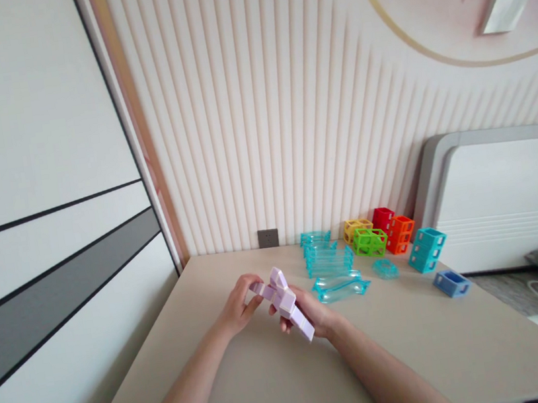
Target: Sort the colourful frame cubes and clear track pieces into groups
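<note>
Above the middle of the table, a light purple piece (286,302) made of joined blocks is held between both hands. It has a long arm slanting down to the right, a stub pointing up and a shorter arm to the left. My left hand (240,304) pinches the tip of the left arm between thumb and fingers. My right hand (309,312) wraps round the body from behind and below, with some fingertips showing under it. Parts of the right fingers are hidden by the piece.
On the beige table (275,387), right of the hands, lie clear teal pieces (330,261), a teal ring (385,269), and yellow (356,226), green (369,242), red (382,218), orange (400,235), teal (427,250) and blue (452,283) frames. Behind stands a ribbed wall.
</note>
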The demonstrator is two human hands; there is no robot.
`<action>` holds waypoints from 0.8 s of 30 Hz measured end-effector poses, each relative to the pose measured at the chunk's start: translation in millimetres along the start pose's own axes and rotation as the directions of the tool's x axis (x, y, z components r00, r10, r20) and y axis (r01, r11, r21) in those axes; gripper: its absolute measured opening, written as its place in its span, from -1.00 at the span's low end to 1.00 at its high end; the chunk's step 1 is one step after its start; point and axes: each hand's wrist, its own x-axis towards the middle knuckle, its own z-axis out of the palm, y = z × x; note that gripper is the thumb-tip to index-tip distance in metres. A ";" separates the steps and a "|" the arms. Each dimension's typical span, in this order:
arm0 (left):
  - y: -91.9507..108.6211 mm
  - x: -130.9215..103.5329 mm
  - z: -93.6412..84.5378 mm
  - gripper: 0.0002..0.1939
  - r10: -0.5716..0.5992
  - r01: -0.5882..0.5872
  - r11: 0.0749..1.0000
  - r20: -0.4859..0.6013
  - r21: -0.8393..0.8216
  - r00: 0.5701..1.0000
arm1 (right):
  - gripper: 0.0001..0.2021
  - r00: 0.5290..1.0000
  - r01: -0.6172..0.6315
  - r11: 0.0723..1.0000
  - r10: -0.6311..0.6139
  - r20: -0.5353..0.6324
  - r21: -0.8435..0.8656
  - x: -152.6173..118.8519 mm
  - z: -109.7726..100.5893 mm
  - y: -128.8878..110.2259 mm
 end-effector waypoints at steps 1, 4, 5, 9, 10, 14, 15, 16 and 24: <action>0.4 0.5 -0.6 -0.60 0.007 -0.007 1.000 0.001 0.008 1.000 | -0.59 1.000 0.019 1.000 -0.019 0.008 -0.001 -1.3 1.6 -1.0; 1.3 2.4 -1.0 -0.60 0.037 -0.037 0.999 0.001 0.027 0.999 | -0.49 0.995 0.101 0.995 -0.101 -0.005 -0.016 -3.6 7.1 -3.1; 1.7 2.9 -1.0 -0.60 0.046 -0.046 0.998 -0.001 0.034 0.999 | -0.48 0.992 0.126 0.992 -0.126 -0.008 -0.030 -3.7 8.5 -3.1; 3.5 3.6 -2.3 -0.63 0.067 -0.066 0.996 -0.026 0.060 0.997 | -0.45 0.978 0.207 0.971 -0.208 0.008 -0.122 -0.8 8.8 1.8; 3.9 3.6 -3.1 -0.63 0.068 -0.066 0.996 -0.035 0.065 0.997 | -0.44 0.973 0.231 0.962 -0.230 0.018 -0.145 0.4 7.9 3.8; 5.5 3.8 -6.4 -0.58 0.045 -0.041 0.996 -0.056 0.075 0.997 | -0.40 0.947 0.320 0.921 -0.317 0.048 -0.222 3.8 3.9 10.4; 6.2 3.8 -7.1 -0.56 0.036 -0.031 0.997 -0.058 0.077 0.998 | -0.41 0.942 0.335 0.909 -0.333 0.049 -0.249 4.1 2.6 11.0; 7.3 3.8 -7.6 -0.55 0.029 -0.024 0.996 -0.060 0.081 0.998 | -0.42 0.936 0.347 0.893 -0.349 0.048 -0.288 4.3 0.9 11.1; 19.9 3.1 -10.1 -0.67 -0.041 0.046 0.995 -0.050 0.092 0.998 | -0.54 0.840 0.273 0.517 -0.538 -0.060 -0.812 5.0 -16.2 9.9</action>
